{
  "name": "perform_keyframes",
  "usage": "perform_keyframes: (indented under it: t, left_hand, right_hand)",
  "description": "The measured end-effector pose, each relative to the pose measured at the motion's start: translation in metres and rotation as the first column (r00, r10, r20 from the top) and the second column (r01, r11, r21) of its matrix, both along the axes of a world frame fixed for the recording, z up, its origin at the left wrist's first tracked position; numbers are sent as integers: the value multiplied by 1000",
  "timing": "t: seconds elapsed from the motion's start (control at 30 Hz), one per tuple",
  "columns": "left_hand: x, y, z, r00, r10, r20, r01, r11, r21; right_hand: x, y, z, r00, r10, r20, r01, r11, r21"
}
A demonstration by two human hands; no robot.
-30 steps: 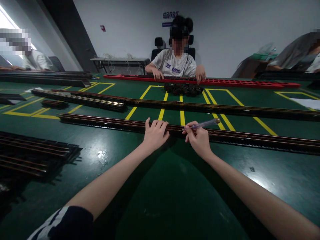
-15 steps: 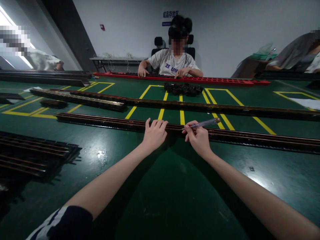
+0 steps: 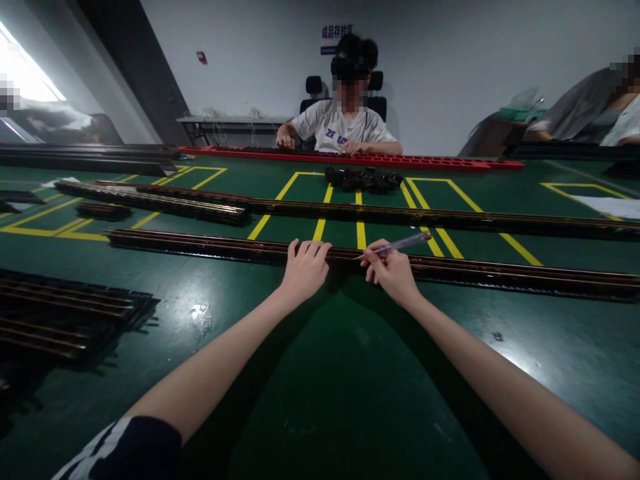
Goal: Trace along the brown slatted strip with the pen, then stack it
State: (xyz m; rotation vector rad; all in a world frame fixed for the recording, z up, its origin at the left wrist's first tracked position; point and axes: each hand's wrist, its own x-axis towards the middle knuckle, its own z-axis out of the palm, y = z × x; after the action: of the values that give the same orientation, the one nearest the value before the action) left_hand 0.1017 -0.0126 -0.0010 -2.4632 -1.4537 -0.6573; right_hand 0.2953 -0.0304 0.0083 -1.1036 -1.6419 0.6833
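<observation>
Dark brown, the long rail (image 3: 200,245) ran across the green table (image 3: 320,373) under both hands; the left hand (image 3: 305,270) lay on it, 4 fingers (image 3: 310,249) spread flat over its top edge. Just right of it, the right hand (image 3: 393,275) pinched a clear pen-like tool (image 3: 400,245) between thumb and fingers, the tip seemingly touching the rail between the 2 hands, the handle slanting up and rightward.

A long rail (image 3: 200,245) is laid across the table (image 3: 350,373). A second rail (image 3: 450,218) is laid behind it, and further rails (image 3: 65,317), seemingly, are stacked at the near left.
</observation>
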Motion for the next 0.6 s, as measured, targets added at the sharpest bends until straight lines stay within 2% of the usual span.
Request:
perform_keyframes:
  t: [0.23,0.6]
  left_hand:
    - [-3,2,0,1000,-24,10,24,1000,-15]
    - [-5,3,-1,999,-37,14,38,999,-21]
  right_hand:
    - [3,1,0,999,28,23,-29,1000,5]
    - [-1,-6,5,997,-50,56,48,998,45]
